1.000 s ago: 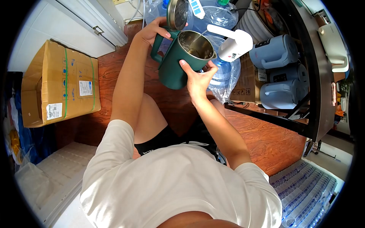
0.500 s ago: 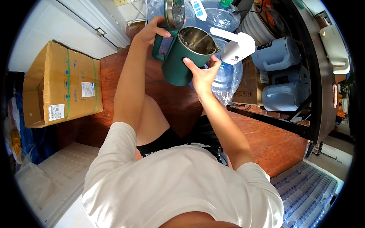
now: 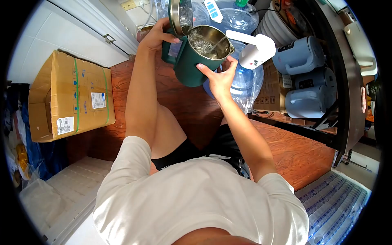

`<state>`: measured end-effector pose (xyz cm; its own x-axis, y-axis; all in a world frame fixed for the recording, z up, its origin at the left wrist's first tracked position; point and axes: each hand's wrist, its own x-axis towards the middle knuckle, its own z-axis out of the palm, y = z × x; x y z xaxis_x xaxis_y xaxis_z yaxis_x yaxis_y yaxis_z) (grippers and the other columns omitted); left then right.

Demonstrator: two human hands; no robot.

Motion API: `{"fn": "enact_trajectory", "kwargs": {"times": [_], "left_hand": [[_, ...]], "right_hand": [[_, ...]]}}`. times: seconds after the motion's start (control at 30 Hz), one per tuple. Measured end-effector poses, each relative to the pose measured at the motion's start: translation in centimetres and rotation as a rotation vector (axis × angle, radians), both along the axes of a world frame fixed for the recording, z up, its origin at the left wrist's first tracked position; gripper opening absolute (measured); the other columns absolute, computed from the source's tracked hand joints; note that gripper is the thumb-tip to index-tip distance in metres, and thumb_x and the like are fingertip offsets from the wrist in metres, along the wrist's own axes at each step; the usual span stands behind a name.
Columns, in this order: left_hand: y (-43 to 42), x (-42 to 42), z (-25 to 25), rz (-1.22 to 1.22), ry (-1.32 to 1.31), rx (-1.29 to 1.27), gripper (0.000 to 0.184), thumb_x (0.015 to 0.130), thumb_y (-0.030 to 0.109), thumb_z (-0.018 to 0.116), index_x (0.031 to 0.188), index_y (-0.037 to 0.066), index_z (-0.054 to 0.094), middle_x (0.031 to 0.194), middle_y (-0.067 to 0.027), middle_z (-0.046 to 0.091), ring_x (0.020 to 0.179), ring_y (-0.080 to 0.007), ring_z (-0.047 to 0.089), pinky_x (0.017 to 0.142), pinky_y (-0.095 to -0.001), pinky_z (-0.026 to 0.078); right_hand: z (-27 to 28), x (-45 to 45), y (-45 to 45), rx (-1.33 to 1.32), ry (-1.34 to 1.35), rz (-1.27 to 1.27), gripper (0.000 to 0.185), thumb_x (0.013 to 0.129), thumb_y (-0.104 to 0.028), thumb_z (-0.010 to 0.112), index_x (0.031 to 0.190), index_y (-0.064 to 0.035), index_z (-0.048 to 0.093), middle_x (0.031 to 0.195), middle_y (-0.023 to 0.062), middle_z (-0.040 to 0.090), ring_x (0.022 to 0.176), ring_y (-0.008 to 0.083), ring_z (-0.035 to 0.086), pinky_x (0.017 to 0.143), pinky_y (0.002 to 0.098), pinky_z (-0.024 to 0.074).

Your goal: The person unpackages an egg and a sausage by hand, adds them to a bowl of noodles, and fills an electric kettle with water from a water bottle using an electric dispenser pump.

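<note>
A dark green kettle (image 3: pixel 190 67) is tilted in front of me beneath the white spout of a bottle-top water pump (image 3: pixel 258 51). Its steel-lined lid (image 3: pixel 181 16) stands open. A thin stream runs from the spout into the kettle, where the water is bubbling. My left hand (image 3: pixel 158 36) is closed around the top of the kettle's handle, beside the lid hinge. My right hand (image 3: pixel 220 79) supports the kettle's side below the rim, thumb on the front, some fingers hidden behind. The pump sits on a clear blue water bottle (image 3: pixel 247 83).
An open cardboard box (image 3: pixel 87 96) stands on the left of the reddish wood floor (image 3: pixel 286 151). On the right, blue-grey kettles (image 3: pixel 304 102) fill a black-framed shelf (image 3: pixel 347 110). Another bottle in plastic (image 3: pixel 239 19) stands behind; packed water bottles (image 3: pixel 335 204) lie lower right.
More churning water shows inside the kettle. The kettle has shifted slightly up in view, and its lid has moved a little left. Both hands keep their holds.
</note>
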<state>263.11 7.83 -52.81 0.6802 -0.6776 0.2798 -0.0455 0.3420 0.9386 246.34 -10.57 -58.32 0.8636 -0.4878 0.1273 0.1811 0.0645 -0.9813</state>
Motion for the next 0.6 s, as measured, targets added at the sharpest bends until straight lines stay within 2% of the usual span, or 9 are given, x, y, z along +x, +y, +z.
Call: {"fn": "enact_trajectory", "kwargs": {"times": [0.07,0.27,0.3,0.37,0.4,0.5,0.53,0.57,0.6], "left_hand": [[0.3,0.5,-0.8,0.034,-0.01,0.033,0.072,0.053,-0.004,0.073,0.125,-0.001,0.06,0.12,-0.009,0.066,0.111,-0.0198,0.06,0.1,-0.0343,0.045],[1.1,1.7,-2.8,0.094,-0.063,0.132,0.075,0.049,-0.005,0.072,0.122,-0.002,0.061,0.113,-0.0068,0.067,0.101,-0.0174,0.062,0.09,-0.0312,0.048],[1.1,1.9,-2.8,0.072,-0.16,0.147,0.069,0.062,0.006,0.077,0.127,0.0,0.056,0.121,-0.0106,0.063,0.107,-0.0192,0.062,0.091,-0.0315,0.052],[1.1,2.2,-2.9,0.045,-0.256,0.168,0.067,0.075,0.017,0.082,0.132,0.001,0.052,0.129,-0.0143,0.059,0.113,-0.021,0.061,0.091,-0.0317,0.055],[1.0,1.6,-2.4,0.057,-0.185,0.161,0.062,0.079,0.018,0.079,0.132,0.0,0.052,0.127,-0.0142,0.06,0.112,-0.0204,0.061,0.091,-0.0314,0.055],[-0.7,-1.3,0.8,0.094,-0.19,0.092,0.051,0.087,0.018,0.071,0.131,-0.001,0.052,0.123,-0.0144,0.061,0.11,-0.0216,0.063,0.09,-0.0324,0.056],[-0.8,-1.5,0.9,0.127,-0.148,0.081,0.051,0.087,0.018,0.072,0.13,-0.001,0.052,0.122,-0.0144,0.061,0.109,-0.0224,0.063,0.089,-0.033,0.056],[-0.4,-1.1,0.5,0.138,-0.234,0.115,0.052,0.087,0.018,0.071,0.131,-0.001,0.051,0.124,-0.0155,0.061,0.111,-0.0243,0.062,0.091,-0.0349,0.056],[-0.1,-0.8,0.1,0.151,-0.318,0.147,0.053,0.088,0.018,0.071,0.132,-0.001,0.05,0.125,-0.0165,0.06,0.113,-0.0263,0.062,0.092,-0.0369,0.055]], "right_hand": [[-0.4,0.2,-0.2,0.105,-0.089,0.054,0.091,0.059,-0.011,0.094,0.124,0.0002,0.031,0.121,0.0167,0.048,0.115,0.0249,0.05,0.1,0.0392,0.0429],[-0.6,0.1,-0.9,0.1,-0.058,0.089,0.089,0.058,-0.008,0.094,0.121,-0.0029,0.032,0.12,0.0155,0.048,0.113,0.0228,0.05,0.1,0.0384,0.0422],[-1.0,0.2,-1.0,0.108,-0.058,0.088,0.089,0.058,-0.008,0.094,0.121,-0.0029,0.032,0.12,0.0155,0.048,0.113,0.0228,0.05,0.1,0.0384,0.0422],[-1.9,0.4,-1.4,0.049,-0.044,0.11,0.09,0.057,-0.008,0.094,0.121,-0.0034,0.031,0.122,0.015,0.047,0.114,0.0228,0.05,0.1,0.0381,0.0424],[-1.7,0.4,-1.4,0.057,-0.042,0.108,0.09,0.057,-0.008,0.094,0.121,-0.0034,0.031,0.122,0.015,0.047,0.114,0.0228,0.05,0.1,0.0381,0.0424],[-0.8,0.1,-1.4,0.061,-0.059,0.136,0.09,0.058,-0.007,0.094,0.121,-0.0039,0.031,0.123,0.0143,0.046,0.115,0.0235,0.049,0.101,0.0393,0.0419],[-0.8,0.1,-1.4,0.041,-0.054,0.126,0.086,0.059,-0.002,0.092,0.119,-0.0048,0.031,0.121,0.013,0.048,0.114,0.0219,0.051,0.1,0.0373,0.043],[-0.7,0.0,-1.3,0.023,-0.046,0.117,0.082,0.059,0.004,0.09,0.116,-0.0056,0.032,0.118,0.0116,0.05,0.113,0.0203,0.052,0.099,0.0354,0.0441],[-0.7,0.0,-1.4,0.049,-0.068,0.123,0.083,0.059,0.004,0.09,0.117,-0.006,0.032,0.119,0.0113,0.049,0.114,0.0205,0.052,0.099,0.0362,0.0435]]}}
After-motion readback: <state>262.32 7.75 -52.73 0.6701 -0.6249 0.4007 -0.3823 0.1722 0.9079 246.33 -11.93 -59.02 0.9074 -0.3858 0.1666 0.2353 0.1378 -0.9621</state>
